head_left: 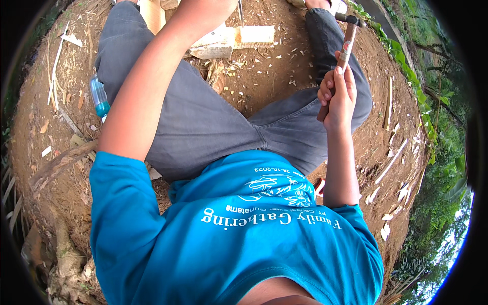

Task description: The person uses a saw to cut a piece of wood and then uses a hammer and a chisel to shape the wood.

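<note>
My right hand is wrapped round the wooden handle of a hammer, raised above my right knee with its dark metal head pointing away. At the top edge my left hand is partly cut off, its fingers out of sight. Beside it a thin metal chisel points down at a pale, cut wooden block on the ground between my legs; whether its tip touches the wood I cannot tell. The block's left part is thicker, with angled cut faces.
Wood chips and shavings litter the brown soil. A clear bottle with a teal end lies by my left thigh. A thick branch and tree roots are at the left. Green plants border the right side.
</note>
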Available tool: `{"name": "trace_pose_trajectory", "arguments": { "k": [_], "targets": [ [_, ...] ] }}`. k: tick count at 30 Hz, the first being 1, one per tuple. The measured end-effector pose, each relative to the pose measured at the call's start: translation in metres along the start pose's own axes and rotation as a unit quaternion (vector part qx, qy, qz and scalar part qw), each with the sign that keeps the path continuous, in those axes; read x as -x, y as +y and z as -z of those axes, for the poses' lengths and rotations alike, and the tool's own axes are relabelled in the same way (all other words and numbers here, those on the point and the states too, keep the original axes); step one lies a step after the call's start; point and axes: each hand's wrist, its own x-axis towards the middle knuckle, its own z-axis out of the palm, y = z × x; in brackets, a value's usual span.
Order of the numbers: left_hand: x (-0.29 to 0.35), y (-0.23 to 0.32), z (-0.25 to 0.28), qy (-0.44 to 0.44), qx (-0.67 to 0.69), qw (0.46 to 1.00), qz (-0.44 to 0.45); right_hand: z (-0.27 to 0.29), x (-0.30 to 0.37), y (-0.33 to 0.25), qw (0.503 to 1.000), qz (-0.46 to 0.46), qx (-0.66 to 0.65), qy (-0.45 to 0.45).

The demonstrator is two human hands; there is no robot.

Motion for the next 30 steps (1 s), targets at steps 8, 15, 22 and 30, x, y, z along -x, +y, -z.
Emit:
{"name": "trace_pose_trajectory", "arguments": {
  "k": [8,15,22,30],
  "targets": [
    [0.003,-0.004,0.005,-0.015,-0.059,0.998,-0.012,-0.021,-0.003,-0.017,0.998,0.037,0.025,-0.038],
    [0.005,-0.015,0.007,-0.034,-0.019,0.999,-0.034,-0.045,0.002,-0.077,0.982,0.133,0.100,-0.092],
    [0.009,0.002,0.006,-0.053,-0.042,0.998,0.014,-0.077,0.014,-0.146,0.888,0.297,0.295,-0.191],
    [0.018,0.006,0.006,-0.069,-0.096,0.992,-0.039,-0.074,0.029,-0.166,0.850,0.315,0.381,-0.181]
  ]
}}
